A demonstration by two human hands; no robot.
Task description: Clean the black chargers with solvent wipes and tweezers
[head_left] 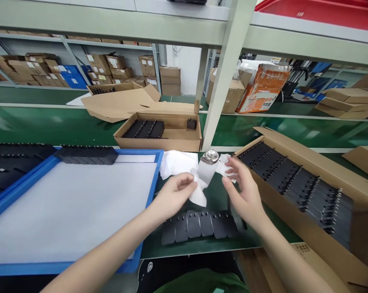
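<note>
My left hand (179,191) pinches a crumpled white wipe (198,197) over the middle of the green bench. Fingers apart, my right hand (243,191) hovers at the right, with nothing in it that I can see. Between and beyond the hands stands a whitish bottle (207,171) with a round metal top. More white wipes (178,162) lie to the bottle's left, and another piece is behind my right fingers. Below the hands, a row of several flat black plates (193,226) with small pegs along one edge lies on the bench.
At left is a blue-rimmed tray (152,183) lined in white, with black parts (88,154) along its far edge. An open carton (158,143) holding black parts sits behind. A long carton (294,140) of black plates (296,183) lies right. A shelf post (223,73) rises behind the bottle.
</note>
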